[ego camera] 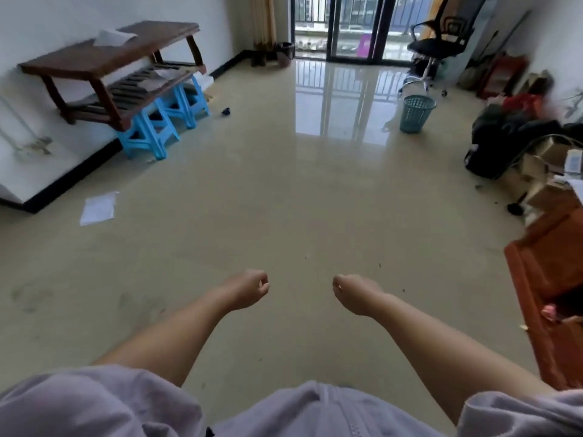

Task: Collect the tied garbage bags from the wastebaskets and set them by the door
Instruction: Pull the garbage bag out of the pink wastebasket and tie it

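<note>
A teal mesh wastebasket stands on the shiny floor at the right, far ahead of me. A dark wastebasket sits by the curtain next to the glass balcony door. No bag shows in either from here. My left hand and my right hand hang out in front of me over the bare floor, both with fingers curled and nothing in them.
A dark wooden table rests on blue plastic stools along the left wall. A sheet of paper lies on the floor. An office chair, black bags, boxes and a red-brown cabinet crowd the right side.
</note>
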`<state>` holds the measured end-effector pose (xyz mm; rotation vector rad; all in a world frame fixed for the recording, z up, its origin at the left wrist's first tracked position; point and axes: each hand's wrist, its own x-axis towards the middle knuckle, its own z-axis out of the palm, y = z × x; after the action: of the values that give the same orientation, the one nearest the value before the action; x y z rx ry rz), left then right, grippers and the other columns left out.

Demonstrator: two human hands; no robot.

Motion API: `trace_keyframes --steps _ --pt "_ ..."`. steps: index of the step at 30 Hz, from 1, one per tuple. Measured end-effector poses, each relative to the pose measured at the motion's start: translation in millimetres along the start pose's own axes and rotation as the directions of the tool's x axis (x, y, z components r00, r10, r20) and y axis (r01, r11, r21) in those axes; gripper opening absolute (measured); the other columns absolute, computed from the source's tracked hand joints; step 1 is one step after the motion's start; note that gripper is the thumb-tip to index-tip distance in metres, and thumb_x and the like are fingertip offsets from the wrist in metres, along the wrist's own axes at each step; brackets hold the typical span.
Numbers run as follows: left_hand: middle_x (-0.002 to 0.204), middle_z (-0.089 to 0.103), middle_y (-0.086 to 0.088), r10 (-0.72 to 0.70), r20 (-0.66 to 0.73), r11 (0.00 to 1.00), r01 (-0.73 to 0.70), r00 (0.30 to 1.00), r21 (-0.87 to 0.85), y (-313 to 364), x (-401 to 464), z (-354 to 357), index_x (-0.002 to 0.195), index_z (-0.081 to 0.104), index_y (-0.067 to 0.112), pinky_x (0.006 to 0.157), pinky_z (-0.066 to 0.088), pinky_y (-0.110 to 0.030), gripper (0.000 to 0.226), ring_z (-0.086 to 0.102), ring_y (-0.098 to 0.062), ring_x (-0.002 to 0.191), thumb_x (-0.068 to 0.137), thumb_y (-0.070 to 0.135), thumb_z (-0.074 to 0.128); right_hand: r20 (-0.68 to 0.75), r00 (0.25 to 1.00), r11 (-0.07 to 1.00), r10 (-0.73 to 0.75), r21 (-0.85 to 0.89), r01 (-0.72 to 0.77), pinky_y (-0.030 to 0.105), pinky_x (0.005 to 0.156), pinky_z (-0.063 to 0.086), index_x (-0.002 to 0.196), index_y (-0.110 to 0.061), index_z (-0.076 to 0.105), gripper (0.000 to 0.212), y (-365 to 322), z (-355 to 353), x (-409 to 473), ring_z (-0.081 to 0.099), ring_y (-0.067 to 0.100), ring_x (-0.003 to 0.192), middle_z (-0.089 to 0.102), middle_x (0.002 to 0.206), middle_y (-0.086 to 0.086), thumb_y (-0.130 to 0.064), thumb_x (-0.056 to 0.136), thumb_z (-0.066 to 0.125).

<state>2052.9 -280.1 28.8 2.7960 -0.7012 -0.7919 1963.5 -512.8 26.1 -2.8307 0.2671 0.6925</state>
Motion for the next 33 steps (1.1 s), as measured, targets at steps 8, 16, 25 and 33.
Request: trace_keyframes --steps 8,16,25,33 --pt "0.117 0.061 -0.012 0.087 0.079 0.996 -0.085 0.993 -0.020 7 201 -78 0.110 0.060 0.009 0.084 0.044 -0.028 0.028 0.057 -0.029 0.105 0.097 0.027 0.043 0.051 0.996 0.997 0.067 0.023 -0.068 0.033 0.076 0.043 0.116 -0.012 0.053 0.037 61 -75 181 0.059 0.032 0.104 0.061 0.119 0.013 -0.035 0.100 0.030" --pt "0.120 0.061 -0.011 0.027 0.035 0.999 -0.025 0.999 -0.038 20 413 -196 0.111 0.060 0.013 0.087 0.046 -0.032 0.029 0.058 -0.030 0.106 0.096 0.030 0.041 0.083 0.997 0.999 -0.004 -0.051 0.008 0.035 0.084 0.045 0.121 -0.013 0.050 0.041 118 -214 384 0.057 0.033 0.111 0.058 0.125 0.013 -0.039 0.100 0.026" --pt "0.121 0.061 -0.010 0.015 -0.002 1.000 -0.015 1.000 -0.016 4 611 -308 0.111 0.059 0.014 0.086 0.046 -0.034 0.030 0.058 -0.029 0.107 0.096 0.031 0.041 0.050 0.995 0.984 -0.088 -0.148 0.095 0.036 0.085 0.045 0.122 -0.012 0.049 0.038 135 -346 603 0.056 0.033 0.112 0.057 0.125 0.014 -0.035 0.101 0.028" --pt "0.119 0.062 -0.010 0.035 0.013 0.998 -0.036 0.999 0.050 -43 809 -436 0.109 0.060 0.013 0.084 0.046 -0.033 0.029 0.059 -0.029 0.105 0.096 0.031 0.040 0.026 0.997 0.991 -0.068 -0.112 0.070 0.037 0.083 0.047 0.120 -0.008 0.050 0.034 136 -451 801 0.056 0.033 0.110 0.058 0.122 0.014 -0.027 0.102 0.028"
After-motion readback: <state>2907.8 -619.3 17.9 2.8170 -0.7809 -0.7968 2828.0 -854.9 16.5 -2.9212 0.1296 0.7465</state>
